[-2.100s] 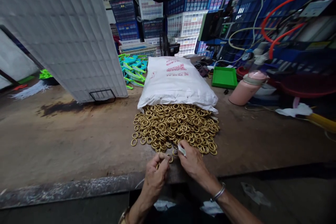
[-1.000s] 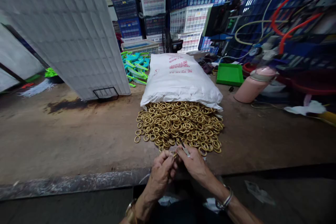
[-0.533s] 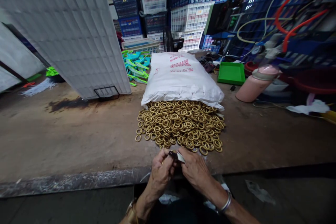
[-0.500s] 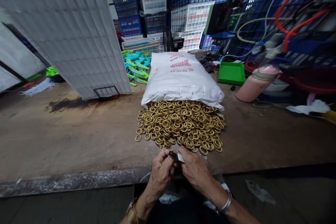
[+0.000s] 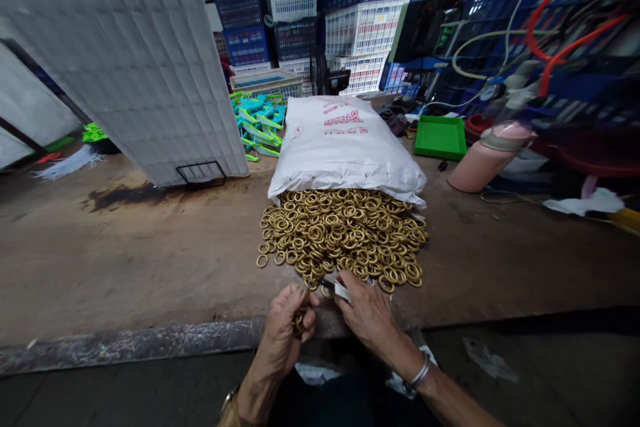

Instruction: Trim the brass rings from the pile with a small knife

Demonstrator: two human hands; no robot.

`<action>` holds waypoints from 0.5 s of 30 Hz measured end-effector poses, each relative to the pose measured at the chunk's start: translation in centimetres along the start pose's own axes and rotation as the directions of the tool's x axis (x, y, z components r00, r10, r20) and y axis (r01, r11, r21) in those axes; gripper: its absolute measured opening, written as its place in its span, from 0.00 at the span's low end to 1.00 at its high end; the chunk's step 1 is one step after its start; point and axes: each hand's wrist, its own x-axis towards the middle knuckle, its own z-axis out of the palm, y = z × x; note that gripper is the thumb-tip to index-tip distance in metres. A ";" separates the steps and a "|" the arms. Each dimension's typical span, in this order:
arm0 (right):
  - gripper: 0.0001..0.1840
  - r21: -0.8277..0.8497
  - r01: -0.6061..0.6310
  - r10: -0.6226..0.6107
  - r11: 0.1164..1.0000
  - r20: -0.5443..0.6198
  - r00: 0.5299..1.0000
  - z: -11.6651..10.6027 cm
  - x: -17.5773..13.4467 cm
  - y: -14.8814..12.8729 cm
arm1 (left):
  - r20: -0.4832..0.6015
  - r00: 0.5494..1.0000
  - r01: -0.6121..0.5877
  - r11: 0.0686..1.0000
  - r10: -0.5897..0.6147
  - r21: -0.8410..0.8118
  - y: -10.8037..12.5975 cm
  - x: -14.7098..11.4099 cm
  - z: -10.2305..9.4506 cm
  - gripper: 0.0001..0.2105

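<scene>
A heap of gold-coloured rings (image 5: 350, 233) spills over the table from the mouth of a white sack (image 5: 345, 147) with red print. My left hand (image 5: 290, 323) is closed around a few gold rings (image 5: 299, 321), just in front of the heap and above the table's front edge. In my right hand (image 5: 367, 313) is a small tool with a white handle and a dark, narrow tip (image 5: 336, 288), which looks like a small knife. Its tip points left, at the near edge of the heap. The fingers hide part of its handle.
At the left leans a tall grey-white ribbed panel (image 5: 150, 67) on a black wire stand. Green and teal plastic pieces (image 5: 257, 121) lie behind it. To the right are a green tray (image 5: 440, 137) and a pink bottle (image 5: 487, 160) with an orange hose. Stacked crates (image 5: 365, 30) fill the back.
My left hand has moved left and down, away from the tool, with gold rings in it. My right hand still holds the tool and has shifted only slightly.
</scene>
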 end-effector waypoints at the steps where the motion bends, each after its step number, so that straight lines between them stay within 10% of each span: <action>1: 0.09 0.000 0.007 -0.007 1.000 0.007 1.000 0.0 0.0 -0.2 | -0.008 1.000 -0.002 1.000 0.002 -0.016 0.0 0.0 -0.1 0.10; 15: 0.10 -0.117 -0.031 0.029 0.993 -0.024 0.999 0.7 0.1 -0.3 | 0.018 0.983 0.179 0.941 -0.182 -0.287 -0.2 0.1 -0.9 0.09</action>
